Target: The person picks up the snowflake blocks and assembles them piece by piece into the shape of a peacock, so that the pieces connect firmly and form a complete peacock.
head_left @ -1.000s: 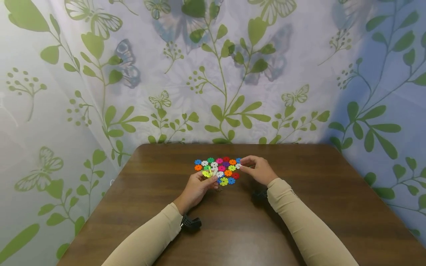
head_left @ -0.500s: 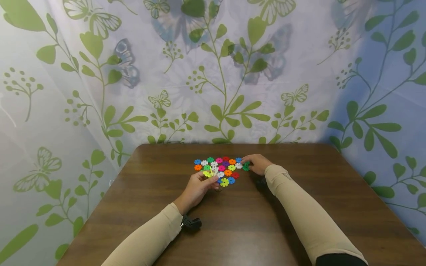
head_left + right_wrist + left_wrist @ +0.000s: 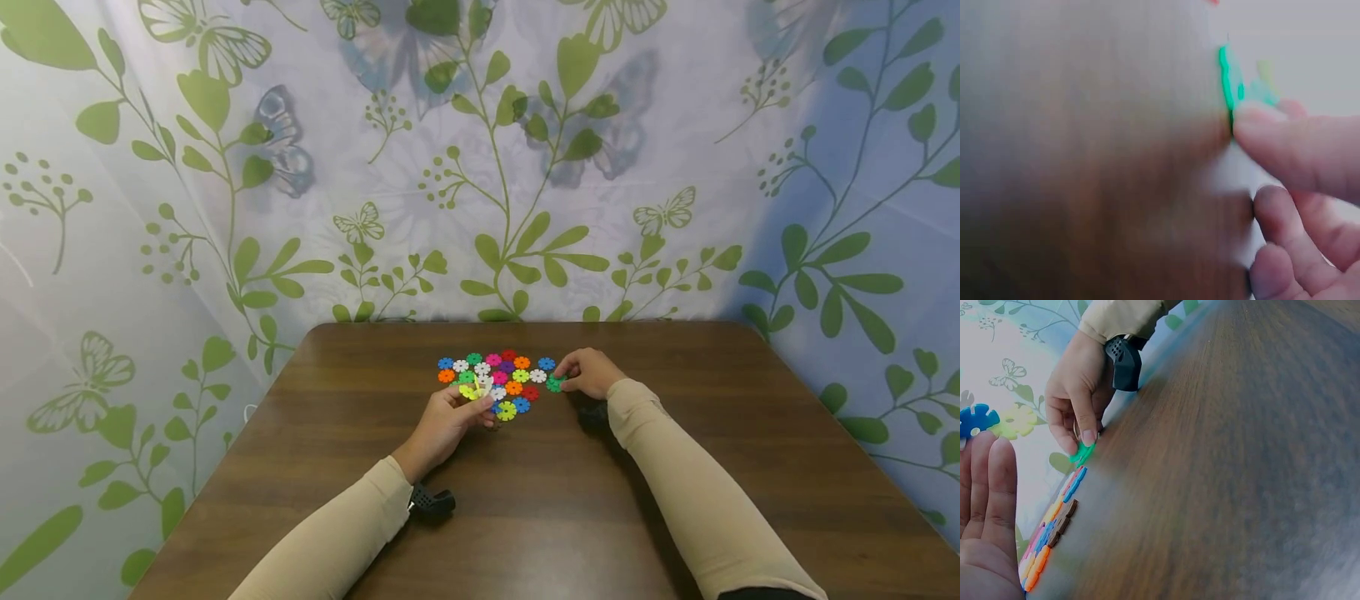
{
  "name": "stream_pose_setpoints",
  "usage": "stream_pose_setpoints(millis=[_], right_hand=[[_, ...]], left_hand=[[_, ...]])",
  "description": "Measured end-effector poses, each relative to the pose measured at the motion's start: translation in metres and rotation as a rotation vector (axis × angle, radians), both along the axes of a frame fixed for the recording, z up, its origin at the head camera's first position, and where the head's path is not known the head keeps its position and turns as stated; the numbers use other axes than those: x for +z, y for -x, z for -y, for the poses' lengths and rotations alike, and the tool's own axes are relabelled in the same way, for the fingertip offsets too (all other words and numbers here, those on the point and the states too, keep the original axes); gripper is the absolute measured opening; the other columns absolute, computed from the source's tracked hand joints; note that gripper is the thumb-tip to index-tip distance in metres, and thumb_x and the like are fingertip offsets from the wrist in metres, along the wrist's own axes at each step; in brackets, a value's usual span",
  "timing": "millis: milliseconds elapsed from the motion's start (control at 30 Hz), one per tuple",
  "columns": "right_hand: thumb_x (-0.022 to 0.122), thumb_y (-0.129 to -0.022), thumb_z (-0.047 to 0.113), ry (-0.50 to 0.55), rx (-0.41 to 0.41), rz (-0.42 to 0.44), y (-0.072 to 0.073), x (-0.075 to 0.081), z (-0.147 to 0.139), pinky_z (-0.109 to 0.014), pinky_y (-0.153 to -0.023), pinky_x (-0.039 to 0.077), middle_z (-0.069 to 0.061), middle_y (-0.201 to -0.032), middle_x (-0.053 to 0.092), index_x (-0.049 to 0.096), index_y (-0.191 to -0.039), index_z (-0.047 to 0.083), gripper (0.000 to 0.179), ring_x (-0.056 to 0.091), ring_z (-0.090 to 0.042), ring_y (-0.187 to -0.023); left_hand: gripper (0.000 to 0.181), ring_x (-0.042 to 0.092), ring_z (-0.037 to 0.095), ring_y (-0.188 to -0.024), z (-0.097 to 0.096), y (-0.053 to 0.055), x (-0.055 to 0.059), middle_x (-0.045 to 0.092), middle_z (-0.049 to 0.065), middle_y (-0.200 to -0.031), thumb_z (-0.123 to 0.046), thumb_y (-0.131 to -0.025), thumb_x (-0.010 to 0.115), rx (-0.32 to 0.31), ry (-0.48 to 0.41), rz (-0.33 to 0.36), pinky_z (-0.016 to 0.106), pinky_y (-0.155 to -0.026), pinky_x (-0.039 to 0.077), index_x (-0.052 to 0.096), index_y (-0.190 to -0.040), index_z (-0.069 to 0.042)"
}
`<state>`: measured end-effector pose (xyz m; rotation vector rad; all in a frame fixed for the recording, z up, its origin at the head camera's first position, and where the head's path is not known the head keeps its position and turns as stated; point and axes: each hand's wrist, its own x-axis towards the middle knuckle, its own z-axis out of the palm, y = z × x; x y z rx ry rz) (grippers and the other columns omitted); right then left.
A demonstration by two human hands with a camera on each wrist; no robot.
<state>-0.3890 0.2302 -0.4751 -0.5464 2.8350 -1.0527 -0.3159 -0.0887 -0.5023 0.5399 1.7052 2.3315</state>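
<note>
My left hand (image 3: 448, 421) holds a small joined piece of flower-shaped interlocking discs over the table. In the head view a yellow disc (image 3: 468, 392) of it shows at the fingertips; the left wrist view shows a blue disc (image 3: 977, 420) and a yellow disc (image 3: 1017, 421) beyond the straight fingers. To the right, my right hand (image 3: 592, 373) pinches a green disc (image 3: 554, 383) between thumb and fingers, low at the tabletop. In the right wrist view the thumb covers part of the green disc (image 3: 1227, 78). A blue disc (image 3: 546, 363) lies just left of that hand.
Several loose discs in many colours lie spread between and behind the hands, among them an orange disc (image 3: 446, 377) and a red disc (image 3: 530, 393). They rest on a brown wooden table (image 3: 525, 508). A leaf-patterned cloth (image 3: 420, 183) hangs behind the table.
My right hand has moved right from beside the white disc and now pinches a green disc. The blue disc beside it has shifted slightly right. The left hand stays almost still with its piece.
</note>
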Motion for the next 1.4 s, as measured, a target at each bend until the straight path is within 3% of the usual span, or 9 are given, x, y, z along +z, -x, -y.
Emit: stream_pose_setpoints(millis=[167, 333, 467, 600, 767, 933, 1200, 1400], right_hand=[[0.079, -0.094, 0.000, 0.121, -0.085, -0.020, -0.013, -0.006, 0.000, -0.044, -0.081, 0.055, -0.009, -0.098, 0.071, 0.077, -0.105, 0.002, 0.011, 0.065, -0.027, -0.091], [0.072, -0.099, -0.001, 0.305, -0.131, -0.040, -0.034, -0.010, 0.009, -0.044, -0.081, 0.056, -0.015, -0.105, 0.073, 0.074, -0.117, -0.001, 0.018, 0.066, -0.030, -0.092], [0.068, -0.101, -0.004, 0.508, -0.059, -0.060, -0.053, -0.001, 0.029, -0.052, -0.082, 0.057, -0.023, -0.116, 0.070, 0.069, -0.125, -0.005, 0.025, 0.065, -0.039, -0.093], [0.069, -0.101, -0.003, 0.622, 0.035, -0.031, -0.064, 0.004, 0.051, -0.054, -0.084, 0.058, -0.023, -0.121, 0.069, 0.066, -0.131, -0.007, 0.030, 0.065, -0.046, -0.097], [0.071, -0.100, 0.000, 0.667, 0.114, -0.024, -0.070, 0.005, 0.068, -0.058, -0.084, 0.057, -0.020, -0.111, 0.071, 0.068, -0.127, -0.010, 0.029, 0.064, -0.051, -0.091], [0.073, -0.099, -0.001, 0.671, 0.118, -0.040, -0.074, 0.007, 0.075, -0.059, -0.080, 0.057, -0.017, -0.105, 0.073, 0.070, -0.124, -0.011, 0.027, 0.067, -0.040, -0.085], [0.074, -0.099, 0.003, 0.703, 0.105, -0.067, -0.076, 0.006, 0.076, -0.054, -0.079, 0.059, -0.018, -0.104, 0.073, 0.075, -0.119, -0.004, 0.021, 0.067, -0.046, -0.086], [0.075, -0.097, -0.002, 0.703, 0.120, -0.071, -0.078, 0.004, 0.080, -0.056, -0.080, 0.060, -0.021, -0.103, 0.074, 0.076, -0.115, -0.003, 0.018, 0.071, -0.041, -0.086]], left_hand=[[0.019, 0.072, 0.028, -0.081, -0.001, 0.000, 0.000, 0.072, 0.023, -0.094, -0.012, -0.099, 0.076, 0.002, 0.007, 0.003, 0.047, -0.085, 0.061, 0.072, -0.107, 0.005], [0.017, 0.072, 0.028, -0.082, -0.001, 0.000, 0.000, 0.071, 0.026, -0.096, -0.011, -0.099, 0.077, -0.001, 0.004, 0.010, 0.046, -0.085, 0.061, 0.073, -0.107, 0.004], [0.016, 0.072, 0.028, -0.081, 0.000, 0.000, -0.001, 0.071, 0.026, -0.094, -0.009, -0.099, 0.077, 0.010, 0.003, 0.007, 0.047, -0.085, 0.061, 0.073, -0.105, 0.005], [0.016, 0.072, 0.029, -0.080, 0.000, 0.000, -0.002, 0.069, 0.032, -0.096, -0.009, -0.099, 0.077, 0.017, -0.002, 0.008, 0.047, -0.084, 0.061, 0.073, -0.106, 0.006], [0.018, 0.072, 0.029, -0.082, 0.001, 0.001, 0.000, 0.071, 0.026, -0.095, -0.009, -0.099, 0.077, 0.005, 0.003, -0.014, 0.046, -0.083, 0.061, 0.073, -0.108, 0.006], [0.018, 0.072, 0.028, -0.082, 0.002, 0.003, 0.001, 0.073, 0.018, -0.093, -0.009, -0.099, 0.076, -0.004, 0.017, -0.033, 0.044, -0.083, 0.061, 0.073, -0.110, 0.006], [0.021, 0.072, 0.028, -0.083, 0.001, 0.003, 0.000, 0.074, 0.020, -0.095, -0.011, -0.100, 0.076, -0.016, 0.025, -0.043, 0.046, -0.085, 0.061, 0.073, -0.112, 0.007], [0.016, 0.073, 0.029, -0.083, 0.001, 0.004, -0.002, 0.074, 0.022, -0.094, -0.009, -0.100, 0.075, -0.015, 0.040, -0.042, 0.046, -0.085, 0.061, 0.074, -0.107, 0.006]])
